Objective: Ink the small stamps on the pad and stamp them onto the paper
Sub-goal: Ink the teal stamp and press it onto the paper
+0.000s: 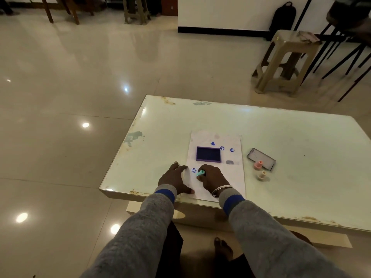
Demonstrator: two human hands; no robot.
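Note:
A white sheet of paper [230,177] lies on the pale table [291,141], bearing a few blue prints: a heart, two round marks and a smiley. A purple ink pad [208,154] rests open on the sheet. My right hand [212,178] grips a small teal stamp [200,173], held tilted just above the paper beside the smiley print. My left hand [175,178] lies flat with fingers spread on the paper's left edge. A pink stamp [258,164] and a beige stamp [262,174] stand to the right of the sheet.
The ink pad's lid [261,158] lies on the table right of the paper, behind the pink stamp. A plastic stool [285,61] and dark chair legs stand on the tiled floor beyond the table. My bare foot shows below the table's front edge.

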